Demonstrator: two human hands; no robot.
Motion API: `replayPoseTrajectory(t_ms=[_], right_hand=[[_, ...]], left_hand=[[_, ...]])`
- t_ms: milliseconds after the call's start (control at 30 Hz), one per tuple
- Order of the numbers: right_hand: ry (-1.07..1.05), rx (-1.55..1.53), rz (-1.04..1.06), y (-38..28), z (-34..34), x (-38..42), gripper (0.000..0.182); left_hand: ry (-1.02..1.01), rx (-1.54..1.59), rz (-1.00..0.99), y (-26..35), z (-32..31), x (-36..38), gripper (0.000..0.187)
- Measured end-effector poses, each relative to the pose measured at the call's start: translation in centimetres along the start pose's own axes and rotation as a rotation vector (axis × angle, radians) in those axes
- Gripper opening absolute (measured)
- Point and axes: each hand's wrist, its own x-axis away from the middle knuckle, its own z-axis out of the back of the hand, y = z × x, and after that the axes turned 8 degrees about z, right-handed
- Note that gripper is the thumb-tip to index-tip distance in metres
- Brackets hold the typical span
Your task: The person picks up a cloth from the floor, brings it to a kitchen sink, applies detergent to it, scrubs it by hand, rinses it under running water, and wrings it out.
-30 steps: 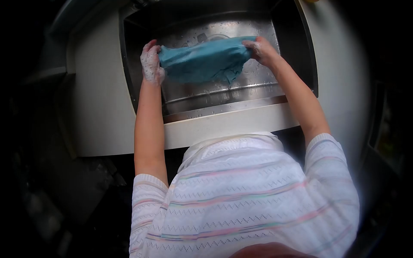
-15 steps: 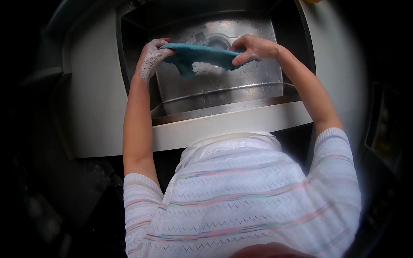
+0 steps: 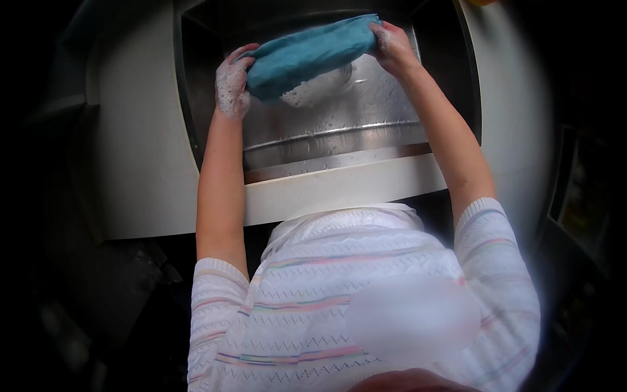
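A teal cloth (image 3: 310, 55) is stretched between my two hands above the steel sink (image 3: 281, 153). My left hand (image 3: 233, 80), covered in soap suds, grips the cloth's left end. At the upper right, my right hand (image 3: 392, 47) pinches the other end, with a little foam on its back. The right end is higher in the view than the left. White suds (image 3: 317, 89) show just below the cloth's lower edge. Much of the drain area is hidden behind the cloth.
A pale countertop (image 3: 140, 157) surrounds the sink, and its front strip (image 3: 339, 186) lies between the basin and my body. Water drops cling to the sink's front wall. A small yellow-orange thing (image 3: 482, 2) is cut off at the top right.
My right hand has moved up and slightly right, raising its end of the cloth. The cloth now hangs spread wider and faces me. My left hand has shifted only a little.
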Motion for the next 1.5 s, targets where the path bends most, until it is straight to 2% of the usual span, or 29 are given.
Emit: replayPoseTrajectory(t_ms=[100,133,167,233,300,367,433,500,567,600,700,733,833,867,967,1000,1033,1100,1133,1167,1200,1233,1267,1300,1333,1367,1433,1500], right_hand=[[0.145,0.081,0.081,0.7,-0.7,-1.3,0.021],[0.143,0.040,0.114,1.1,-0.4,-1.6,0.024],[0.121,0.040,0.172,1.5,0.0,-1.8,0.026],[0.073,0.029,0.289,2.7,0.9,-2.1,0.030],[-0.034,0.062,0.293,3.2,2.3,-2.4,0.024],[-0.257,0.175,0.232,3.0,3.6,-2.2,0.021],[-0.470,0.525,0.200,2.0,3.1,-0.1,0.038],[-0.815,0.751,0.187,1.7,3.2,1.1,0.044],[-1.021,1.072,0.011,0.6,2.6,2.7,0.042],[-0.999,1.067,-0.054,0.1,2.4,3.3,0.037],[-0.815,0.739,-0.124,0.1,2.9,2.1,0.027],[-0.731,0.616,-0.065,-0.2,2.7,2.0,0.021],[-0.527,0.188,-0.115,-0.4,0.6,2.0,0.023],[-0.547,0.083,-0.123,0.8,1.5,0.3,0.026],[-0.346,-0.209,-0.155,0.9,-2.4,0.5,0.023],[-0.367,-0.170,-0.135,1.2,-3.4,0.2,0.026],[-0.387,-0.133,-0.113,1.3,-4.6,0.0,0.028],[-0.412,0.323,0.097,2.5,-7.7,0.3,0.029],[-0.446,0.639,0.254,1.5,-10.3,3.3,0.026],[-0.439,0.960,0.414,0.6,-12.8,6.3,0.024],[-0.442,1.166,0.552,2.1,-14.3,8.3,0.023],[-0.412,1.288,0.623,4.8,-14.8,8.5,0.025],[-0.343,1.355,0.641,7.0,-15.0,7.4,0.028],[-0.263,1.399,0.634,9.2,-14.4,4.6,0.032],[-0.317,1.322,0.724,5.9,-14.0,5.5,0.034],[-0.293,1.351,0.673,5.8,-12.8,4.4,0.034],[-0.234,1.407,0.571,5.2,-11.8,1.1,0.033],[-0.261,1.382,0.664,5.6,-11.9,2.5,0.034]], left_hand=[[0.099,-0.214,0.034,0.3,-0.9,-0.1,0.023],[0.082,-0.253,0.112,0.7,-1.4,0.4,0.022],[-0.017,-0.390,0.140,0.0,-0.7,0.0,0.026],[-0.131,-0.777,0.050,-0.3,-1.3,1.2,0.036],[-0.221,-0.984,0.014,-0.9,-1.6,2.2,0.037],[-0.248,-1.158,0.038,-1.3,-1.2,2.2,0.035],[-0.198,-1.293,0.119,-0.9,-0.6,1.6,0.031],[-0.223,-1.143,0.149,0.1,-0.4,1.5,0.032],[-0.247,-0.892,0.245,0.5,0.1,1.4,0.027],[-0.259,-0.784,0.181,0.4,0.0,1.6,0.027],[-0.281,-0.137,0.222,0.0,-0.6,2.3,0.028],[-0.289,-0.028,0.196,-0.8,-0.5,1.7,0.029],[-0.194,0.311,0.229,-2.5,-1.0,0.7,0.034],[-0.222,0.366,0.233,-2.9,-0.9,0.2,0.038],[-0.200,0.476,0.237,-2.7,-2.9,0.1,0.029],[-0.199,0.572,0.262,-2.6,-3.2,0.2,0.018],[-0.147,0.623,0.317,-2.5,-3.5,0.0,0.016],[-0.040,0.729,0.432,-2.6,-4.1,-0.9,0.022],[-0.138,0.748,0.453,-3.4,-3.8,-1.4,0.032],[-0.147,0.655,0.347,-3.9,-4.1,-0.7,0.033],[-0.407,0.749,0.408,-5.8,-2.8,-1.6,0.029],[-0.464,0.781,0.426,-6.6,-2.4,-2.1,0.028],[-0.522,0.810,0.446,-7.3,-2.1,-2.5,0.027],[-0.375,0.782,0.427,-6.8,-3.3,-1.9,0.030],[-0.227,0.748,0.402,-6.3,-4.8,-1.2,0.032],[-0.080,0.711,0.372,-5.9,-6.1,-0.5,0.035],[-0.135,0.689,0.399,-5.4,-7.0,-0.3,0.038],[-0.142,0.723,0.429,-5.9,-6.6,-0.8,0.037]])
